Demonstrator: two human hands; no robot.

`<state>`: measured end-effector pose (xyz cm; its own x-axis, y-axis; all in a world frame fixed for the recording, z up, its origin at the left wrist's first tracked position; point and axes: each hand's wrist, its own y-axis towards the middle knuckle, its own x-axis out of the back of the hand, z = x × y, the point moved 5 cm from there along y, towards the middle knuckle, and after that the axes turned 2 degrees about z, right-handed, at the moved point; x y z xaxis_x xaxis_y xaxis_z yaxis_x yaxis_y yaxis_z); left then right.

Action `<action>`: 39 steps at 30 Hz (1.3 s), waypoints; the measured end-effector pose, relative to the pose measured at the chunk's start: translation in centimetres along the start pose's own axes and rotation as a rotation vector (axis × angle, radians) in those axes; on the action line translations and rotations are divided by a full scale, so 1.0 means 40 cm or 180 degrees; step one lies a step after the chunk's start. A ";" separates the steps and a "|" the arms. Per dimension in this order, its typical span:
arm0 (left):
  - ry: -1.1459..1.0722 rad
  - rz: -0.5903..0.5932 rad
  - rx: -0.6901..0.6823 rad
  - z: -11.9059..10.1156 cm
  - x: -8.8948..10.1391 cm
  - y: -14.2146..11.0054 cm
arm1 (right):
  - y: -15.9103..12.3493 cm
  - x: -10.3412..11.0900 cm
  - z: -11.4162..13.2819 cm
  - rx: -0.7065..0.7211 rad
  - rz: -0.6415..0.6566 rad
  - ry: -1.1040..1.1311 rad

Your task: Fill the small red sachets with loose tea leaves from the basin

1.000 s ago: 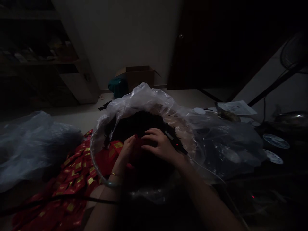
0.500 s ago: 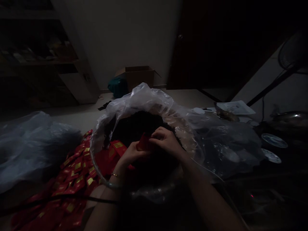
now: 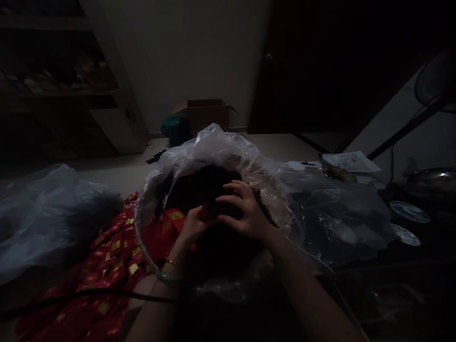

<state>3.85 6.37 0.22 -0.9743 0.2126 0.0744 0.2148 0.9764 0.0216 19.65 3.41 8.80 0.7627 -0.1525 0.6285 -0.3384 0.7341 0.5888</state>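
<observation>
The person's left hand (image 3: 192,227) grasps a small red packet (image 3: 207,212); the right hand (image 3: 245,211), which was pinching the packet's top edge half a second ago, has come off it, fingers curved and spread, seemingly leaving the left to steady it alone. Any bits between those fingers are too dark to tell. Beyond lie a dark heap (image 3: 199,185) and clear plastic lining (image 3: 215,140).

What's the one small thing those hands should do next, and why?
Perhaps bring the fingertips of the right hand gently in to the red packet. The left hand grips it from one side, while the right hand's fingers are curled and spread close by, so a second hold might steady it. It's too dark to tell whether the right hand holds anything.
</observation>
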 end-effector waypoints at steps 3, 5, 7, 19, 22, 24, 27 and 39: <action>0.0208 0.0082 -0.0225 -0.010 -0.013 -0.004 | -0.008 -0.043 -0.005 0.0229 0.0441 -0.0315; 0.0379 0.0111 -0.0565 -0.029 -0.020 -0.012 | -0.013 -0.067 -0.021 0.0166 0.0633 -0.0568; 0.0589 0.0146 -0.1021 -0.054 -0.023 -0.025 | -0.017 -0.081 -0.027 0.0156 0.0770 -0.0747; 0.2989 0.0096 -0.1903 -0.129 0.036 -0.078 | -0.015 -0.089 0.008 0.0011 0.1670 -0.1293; 0.3353 0.0277 -0.1927 -0.139 0.019 -0.083 | -0.019 -0.101 0.010 -0.0124 0.1894 -0.1362; 0.3549 0.0293 -0.1943 -0.141 0.011 -0.085 | -0.020 -0.103 0.010 -0.0252 0.1943 -0.1492; 0.3710 0.0211 -0.2111 -0.145 0.006 -0.088 | -0.019 -0.105 0.011 -0.0413 0.1925 -0.1683; 0.3157 0.0071 -0.2399 -0.132 0.022 -0.087 | -0.019 -0.092 0.028 -0.0281 0.1361 -0.1008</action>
<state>2.59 2.98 5.46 -0.5687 -0.2108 0.7951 0.5355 0.6388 0.5524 16.47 2.69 6.61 0.3589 -0.0098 0.9333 -0.5242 0.8252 0.2103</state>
